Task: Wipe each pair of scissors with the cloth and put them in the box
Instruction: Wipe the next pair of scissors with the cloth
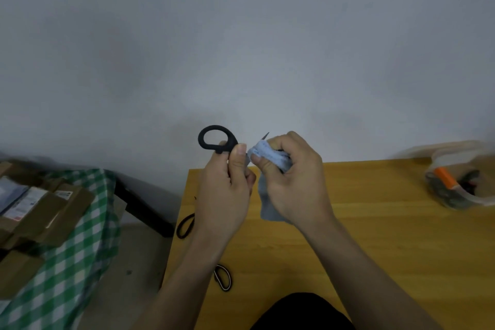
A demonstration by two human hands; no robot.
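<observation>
My left hand [227,190] grips a pair of black-handled scissors [214,139] held up above the wooden table [361,236]; one handle loop sticks out above my fingers. My right hand [292,179] pinches a light blue cloth [263,154] folded round the blades, and only the blade tip shows above the cloth. The cloth's tail hangs down between my hands. Two more pairs of scissors lie on the table, partly hidden by my left arm: one [184,225] at the left edge, another [223,277] nearer me. A clear plastic box [460,182] stands at the far right, holding scissors with an orange handle.
Left of the table, brown cardboard parcels [40,209] lie on a green-and-white checked cloth [80,262]. A dark bar [142,203] runs between that surface and the table. A plain pale wall fills the background.
</observation>
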